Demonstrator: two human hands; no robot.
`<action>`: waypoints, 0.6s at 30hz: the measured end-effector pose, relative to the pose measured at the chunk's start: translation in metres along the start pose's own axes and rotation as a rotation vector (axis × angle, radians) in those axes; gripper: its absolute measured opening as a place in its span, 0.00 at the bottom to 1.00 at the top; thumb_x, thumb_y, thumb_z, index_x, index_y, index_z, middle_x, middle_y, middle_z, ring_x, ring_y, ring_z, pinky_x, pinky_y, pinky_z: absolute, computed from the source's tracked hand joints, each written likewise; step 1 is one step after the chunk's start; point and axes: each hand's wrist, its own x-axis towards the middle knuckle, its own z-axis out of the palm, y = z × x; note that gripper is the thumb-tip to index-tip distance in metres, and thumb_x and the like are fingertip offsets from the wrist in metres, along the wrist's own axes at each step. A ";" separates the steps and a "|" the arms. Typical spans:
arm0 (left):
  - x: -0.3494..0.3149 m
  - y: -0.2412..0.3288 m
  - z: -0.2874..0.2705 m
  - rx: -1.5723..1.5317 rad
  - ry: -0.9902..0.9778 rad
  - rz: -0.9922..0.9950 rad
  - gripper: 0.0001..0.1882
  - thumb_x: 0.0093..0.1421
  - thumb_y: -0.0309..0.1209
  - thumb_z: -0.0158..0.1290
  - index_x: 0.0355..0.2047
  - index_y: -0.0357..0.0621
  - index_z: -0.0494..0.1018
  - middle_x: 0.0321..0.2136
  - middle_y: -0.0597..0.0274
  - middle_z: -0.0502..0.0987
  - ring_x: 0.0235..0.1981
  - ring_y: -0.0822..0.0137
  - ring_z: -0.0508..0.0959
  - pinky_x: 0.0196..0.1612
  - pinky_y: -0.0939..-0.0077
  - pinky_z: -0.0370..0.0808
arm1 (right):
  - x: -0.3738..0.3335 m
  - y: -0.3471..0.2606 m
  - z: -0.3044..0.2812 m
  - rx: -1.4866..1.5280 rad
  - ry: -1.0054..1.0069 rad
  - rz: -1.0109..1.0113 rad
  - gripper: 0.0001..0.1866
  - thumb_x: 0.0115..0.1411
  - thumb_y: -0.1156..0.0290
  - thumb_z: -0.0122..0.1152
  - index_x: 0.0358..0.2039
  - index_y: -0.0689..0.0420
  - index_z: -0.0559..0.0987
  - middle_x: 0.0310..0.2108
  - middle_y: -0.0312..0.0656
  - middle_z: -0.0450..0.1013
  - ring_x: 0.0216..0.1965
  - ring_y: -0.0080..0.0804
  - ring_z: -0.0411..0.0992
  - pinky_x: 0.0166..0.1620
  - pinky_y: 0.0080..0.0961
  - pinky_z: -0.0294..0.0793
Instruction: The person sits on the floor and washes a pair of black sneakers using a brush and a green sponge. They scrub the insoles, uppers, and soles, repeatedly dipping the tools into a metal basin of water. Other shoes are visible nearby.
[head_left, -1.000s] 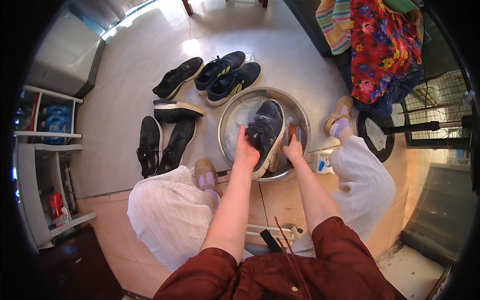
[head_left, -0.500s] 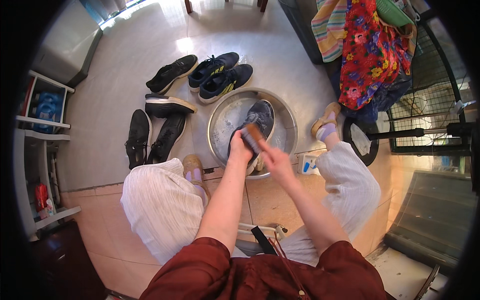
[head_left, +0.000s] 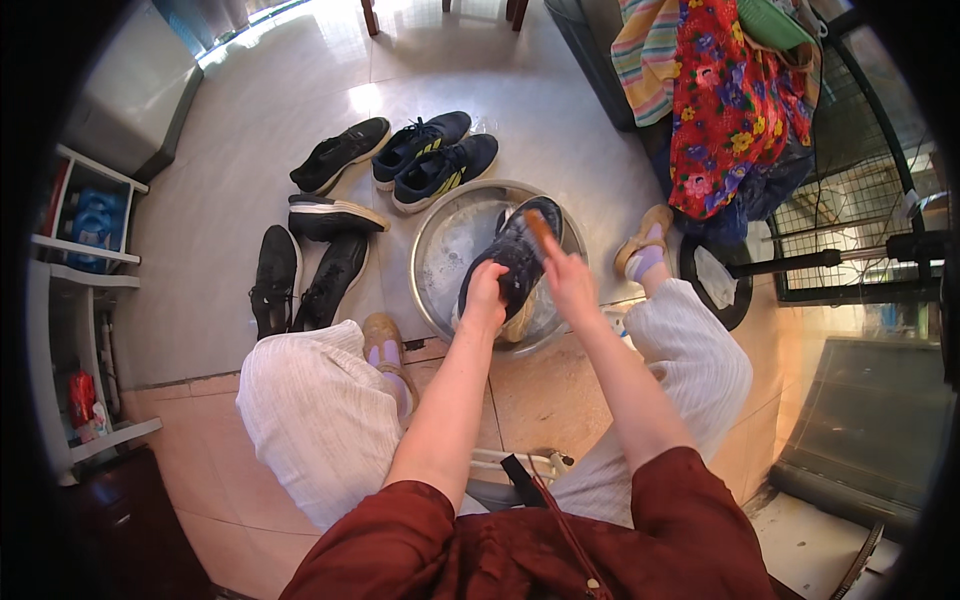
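A dark wet shoe (head_left: 512, 262) with whitish suds on it is tilted over a round metal basin (head_left: 418, 262) on the floor between my feet. My left hand (head_left: 485, 292) is closed on the shoe's near end and holds it steady. In my right hand (head_left: 570, 286) is a brush with a brown wooden back (head_left: 541, 232), its bristles against the shoe's right side near the toe. Shallow, foamy water (head_left: 455, 240) shows in the basin. Something pale lies under the shoe, mostly hidden by it and my hands.
Navy shoes with yellow stripes (head_left: 445, 172) stand just beyond the basin. Several black shoes (head_left: 277, 275) lie to its left. At right are a round black stand base (head_left: 714, 282) and a hanging red floral cloth (head_left: 715, 120). Grey shelves (head_left: 92, 270) line the left side.
The brush has moved up and right, from the shoe's middle toward its toe, and is turned more upright. My left hand still grips the shoe, which has rolled and shifted slightly right.
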 end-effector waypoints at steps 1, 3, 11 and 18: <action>-0.001 0.001 0.003 0.006 0.003 -0.001 0.09 0.53 0.21 0.46 0.35 0.41 0.72 0.33 0.60 0.77 0.36 0.63 0.78 0.42 0.70 0.76 | -0.001 -0.001 0.001 0.023 -0.008 0.011 0.24 0.65 0.64 0.55 0.62 0.39 0.70 0.30 0.53 0.73 0.33 0.55 0.74 0.37 0.48 0.73; -0.003 0.004 0.008 0.017 0.008 -0.006 0.10 0.54 0.21 0.46 0.36 0.41 0.72 0.34 0.61 0.77 0.36 0.63 0.78 0.42 0.71 0.75 | -0.003 -0.007 0.008 0.067 -0.023 0.036 0.24 0.65 0.60 0.54 0.62 0.38 0.69 0.30 0.54 0.73 0.33 0.58 0.75 0.36 0.50 0.74; -0.011 0.017 -0.001 0.110 -0.023 0.035 0.22 0.48 0.18 0.44 0.47 0.34 0.70 0.39 0.56 0.76 0.38 0.62 0.77 0.41 0.71 0.77 | -0.010 -0.009 0.011 0.004 -0.064 0.013 0.22 0.65 0.59 0.55 0.60 0.41 0.72 0.32 0.52 0.74 0.37 0.53 0.75 0.40 0.47 0.74; -0.014 0.019 -0.016 0.483 0.130 0.050 0.30 0.50 0.19 0.43 0.57 0.41 0.67 0.44 0.61 0.75 0.39 0.67 0.75 0.35 0.71 0.75 | -0.007 0.011 0.045 0.330 0.179 0.149 0.22 0.65 0.61 0.53 0.60 0.44 0.72 0.34 0.53 0.76 0.37 0.55 0.75 0.42 0.48 0.75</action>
